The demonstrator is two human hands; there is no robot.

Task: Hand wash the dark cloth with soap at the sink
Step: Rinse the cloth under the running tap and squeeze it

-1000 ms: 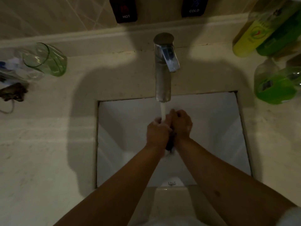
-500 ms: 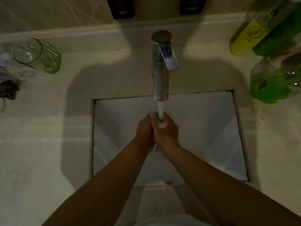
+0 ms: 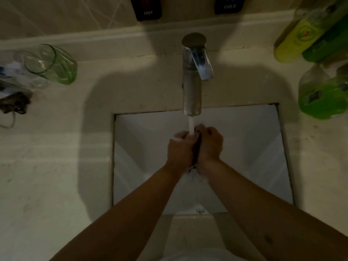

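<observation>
Both my hands are pressed together over the white sink basin (image 3: 250, 147), right under the chrome faucet (image 3: 192, 81). Water (image 3: 191, 127) runs from the spout onto my fingers. My left hand (image 3: 179, 149) and my right hand (image 3: 210, 146) are closed on the dark cloth (image 3: 197, 151). Only a thin dark strip of the cloth shows between my palms; the rest is hidden. White foam sits on the fingertips of my left hand, and water splashes below my wrists.
A green glass tumbler (image 3: 54, 63) lies on the counter (image 3: 56, 166) at the left, beside a dark bundle (image 3: 15, 104). Yellow and green bottles (image 3: 301, 34) and a green liquid bottle (image 3: 322, 95) stand at the right. HOT and COLD plates (image 3: 148, 8) are on the wall.
My hands have stayed under the running water, rubbing together. From tightly clasped half a second ago, they now sit slightly apart and the dark strip of cloth shows between them again.
</observation>
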